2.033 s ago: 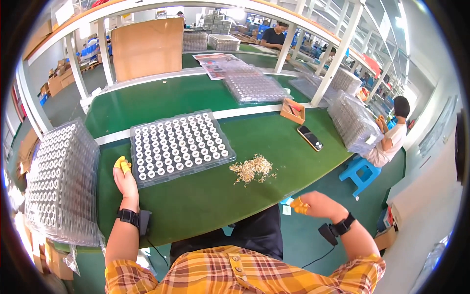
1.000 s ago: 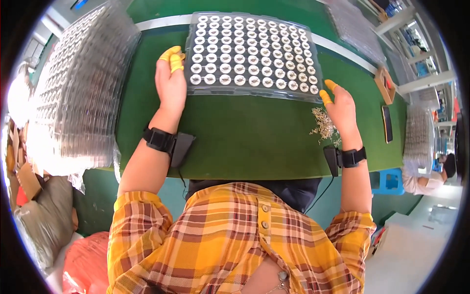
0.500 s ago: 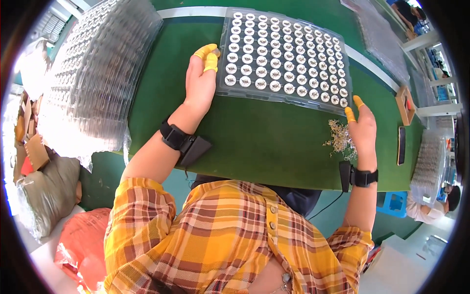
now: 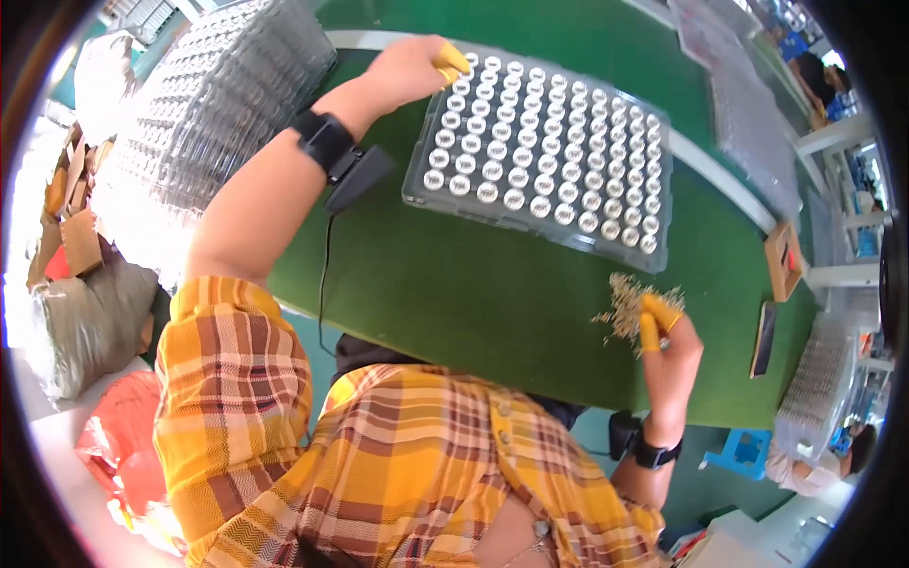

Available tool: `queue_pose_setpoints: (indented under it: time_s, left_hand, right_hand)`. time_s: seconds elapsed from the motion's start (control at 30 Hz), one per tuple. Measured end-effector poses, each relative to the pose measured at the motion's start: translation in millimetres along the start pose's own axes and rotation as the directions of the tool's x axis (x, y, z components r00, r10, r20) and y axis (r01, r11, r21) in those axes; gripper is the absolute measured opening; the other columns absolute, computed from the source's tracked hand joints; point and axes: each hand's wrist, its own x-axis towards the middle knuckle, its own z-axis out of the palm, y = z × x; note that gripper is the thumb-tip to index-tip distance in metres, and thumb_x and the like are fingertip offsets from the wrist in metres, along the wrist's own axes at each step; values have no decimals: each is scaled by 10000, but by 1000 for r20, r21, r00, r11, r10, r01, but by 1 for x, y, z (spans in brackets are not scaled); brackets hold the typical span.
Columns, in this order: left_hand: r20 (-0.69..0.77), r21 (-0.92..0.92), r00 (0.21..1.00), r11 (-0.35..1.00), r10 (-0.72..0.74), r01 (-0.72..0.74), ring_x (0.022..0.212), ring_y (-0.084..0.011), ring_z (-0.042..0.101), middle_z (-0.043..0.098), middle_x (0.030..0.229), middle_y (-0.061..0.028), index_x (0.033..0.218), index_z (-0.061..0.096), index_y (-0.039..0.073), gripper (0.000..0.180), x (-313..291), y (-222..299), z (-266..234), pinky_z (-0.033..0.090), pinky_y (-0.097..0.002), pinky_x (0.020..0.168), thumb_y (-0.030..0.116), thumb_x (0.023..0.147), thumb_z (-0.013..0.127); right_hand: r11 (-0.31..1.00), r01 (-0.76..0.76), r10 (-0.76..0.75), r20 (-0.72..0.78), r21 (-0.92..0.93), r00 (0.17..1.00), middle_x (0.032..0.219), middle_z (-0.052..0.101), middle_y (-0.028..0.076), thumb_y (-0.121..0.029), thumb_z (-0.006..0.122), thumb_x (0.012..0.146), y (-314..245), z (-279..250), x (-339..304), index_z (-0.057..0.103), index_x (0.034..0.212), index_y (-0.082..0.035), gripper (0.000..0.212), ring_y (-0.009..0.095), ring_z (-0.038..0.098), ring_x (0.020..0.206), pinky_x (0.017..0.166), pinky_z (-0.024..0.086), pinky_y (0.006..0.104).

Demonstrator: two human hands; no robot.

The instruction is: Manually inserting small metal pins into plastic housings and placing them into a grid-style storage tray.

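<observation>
A clear plastic tray (image 4: 473, 213) holding several rows of small round white parts lies on the green table (image 4: 445, 284). My left hand (image 4: 412, 68), with yellow finger cots, rests at the tray's far left corner and touches its edge. My right hand (image 4: 668, 346), also with yellow finger cots, has its fingertips in a small heap of thin metal pieces (image 4: 630, 301) just in front of the tray's right end. Whether the fingers pinch a piece cannot be seen. Both wrists carry black bands.
A tall stack of clear trays (image 4: 204, 104) stands to my left. A dark phone (image 4: 763, 338) and a small brown box (image 4: 784, 260) lie at the right of the table. More trays (image 4: 748, 114) sit beyond; a seated person (image 4: 805, 464) is at lower right.
The view has tipped further down and to the right. My right hand moved from the tray's right edge down onto the heap of metal pieces. My left hand stays at the tray's left corner.
</observation>
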Motion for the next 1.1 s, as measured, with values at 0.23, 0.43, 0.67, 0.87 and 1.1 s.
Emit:
queue_pose_setpoints:
  time_s: [0.23, 0.43, 0.67, 0.87, 1.1]
  left_hand:
    - [25, 451, 940, 835, 341, -316, 880, -308, 630, 651, 899, -139, 947, 680, 80, 248, 64, -17, 22, 509, -394, 750, 19, 712, 632]
    - [190, 444, 840, 718, 509, -535, 846, -325, 602, 607, 864, -143, 937, 667, 50, 274, 104, -15, 24, 487, -408, 754, -42, 680, 636]
    - [278, 378, 764, 665, 582, -644, 797, -301, 623, 621, 824, -147, 878, 701, 73, 171, 122, -30, 39, 504, -382, 712, 71, 733, 610]
    - [366, 232, 742, 717, 562, -658, 738, -322, 611, 634, 755, -160, 743, 703, 80, 118, 96, -9, 83, 486, -401, 674, 89, 627, 685]
    - [125, 141, 923, 915, 364, -379, 848, -214, 667, 673, 933, -110, 1030, 608, 29, 267, 54, 11, 13, 523, -300, 760, 44, 777, 693]
  right_hand:
    - [978, -206, 209, -86, 42, 974, 813, 658, 87, -20, 670, 828, -4, -6, -18, 685, 1013, -33, 186, 140, 585, 659, 595, 474, 253]
    - [883, -466, 470, -103, 63, 877, 953, 674, 63, -18, 618, 888, -5, -18, -43, 639, 1100, 26, 218, 93, 615, 830, 733, 495, 210]
    - [929, -368, 371, -115, 51, 921, 869, 675, 89, -28, 654, 848, -6, 0, -28, 683, 1034, -22, 189, 135, 631, 738, 657, 509, 254]
    - [947, -319, 317, -66, -28, 946, 803, 662, 115, -52, 677, 813, -13, 18, -11, 691, 1000, -53, 187, 161, 616, 639, 574, 470, 261]
    - [943, -251, 222, -151, -217, 963, 736, 618, 119, -134, 712, 771, -4, 20, -23, 679, 864, -53, 128, 273, 609, 640, 560, 478, 356]
